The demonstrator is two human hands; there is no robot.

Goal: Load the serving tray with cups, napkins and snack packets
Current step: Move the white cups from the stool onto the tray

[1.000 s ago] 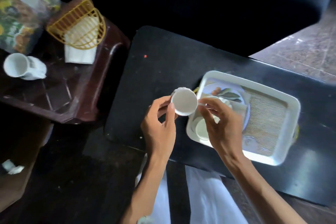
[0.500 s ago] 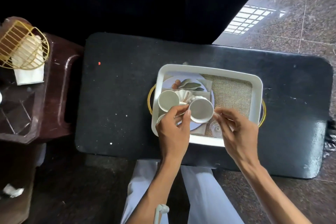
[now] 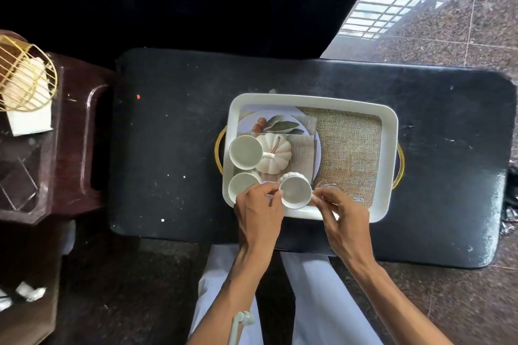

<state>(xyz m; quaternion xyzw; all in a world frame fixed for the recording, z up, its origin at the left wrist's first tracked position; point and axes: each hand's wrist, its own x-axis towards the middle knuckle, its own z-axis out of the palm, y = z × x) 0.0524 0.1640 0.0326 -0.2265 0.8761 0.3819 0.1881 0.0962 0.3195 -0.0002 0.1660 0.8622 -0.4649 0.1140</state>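
A white serving tray [image 3: 389,154] with gold handles sits on the black low table [image 3: 179,148]. Its left half holds a printed plate [image 3: 280,123], a white pumpkin-shaped piece [image 3: 276,155] and two white cups [image 3: 246,152] [image 3: 241,189]. A third white cup [image 3: 295,190] sits near the tray's front edge. My left hand [image 3: 259,211] pinches its left rim and my right hand [image 3: 343,214] touches its right side. Burlap cloth [image 3: 350,145] lines the tray's right half. White napkins [image 3: 29,117] lie in a gold wire holder [image 3: 25,78] at far left.
A dark brown side table [image 3: 73,154] stands to the left of the black table. A dark sofa [image 3: 196,0] lies behind it. Speckled stone floor [image 3: 448,31] shows at the right. My white-trousered legs [image 3: 322,302] are below the table's near edge.
Both hands carried the third cup from left of the tray over it and lowered it to the tray's front. The view has swung right, and the side table slid toward the left edge.
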